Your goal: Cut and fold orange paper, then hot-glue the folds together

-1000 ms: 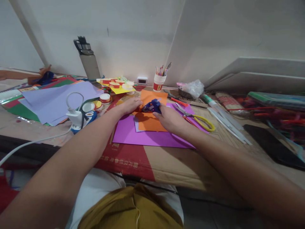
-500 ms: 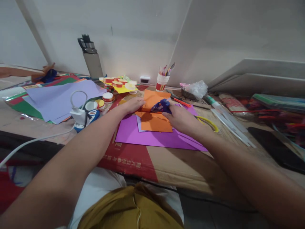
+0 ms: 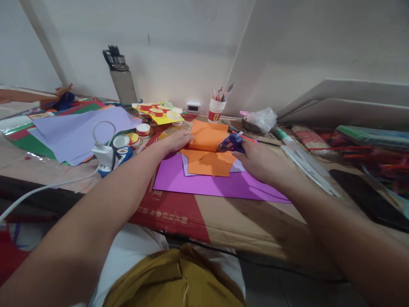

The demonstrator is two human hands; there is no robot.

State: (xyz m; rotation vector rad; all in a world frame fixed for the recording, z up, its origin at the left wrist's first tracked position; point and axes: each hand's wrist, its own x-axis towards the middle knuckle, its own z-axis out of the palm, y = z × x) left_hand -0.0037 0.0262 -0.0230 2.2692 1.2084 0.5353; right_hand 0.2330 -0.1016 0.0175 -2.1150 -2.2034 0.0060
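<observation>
A: What's in the right hand (image 3: 260, 161)?
B: A blue glue gun (image 3: 232, 143). The grip is closed around its body, and the nozzle points left, just over the folded orange paper (image 3: 209, 164).
A: And the left hand (image 3: 179, 140)?
B: Its fingertips are at the paper's left edge. I can't tell whether that grip is pinching or only pressing.
A: What's underneath?
B: A pale lilac piece (image 3: 239, 166), then a purple sheet (image 3: 204, 187), over cardboard (image 3: 236, 219) on the tabletop (image 3: 68, 183).
A: Any containers about?
B: A stack of paper cups (image 3: 214, 111) near the wall, with pens and brushes (image 3: 223, 92) standing in the top one. Right of it there's a dark bowl (image 3: 250, 125), with a crumpled clear bag (image 3: 266, 119) bunched at it; I can't see what else it holds.
A: On the left?
B: A tall grey bottle (image 3: 124, 87) with a black lid, contents hidden. Nearer the left forearm, a small round tub (image 3: 121, 141) shows a white inside, beside a white plug (image 3: 104, 154).
</observation>
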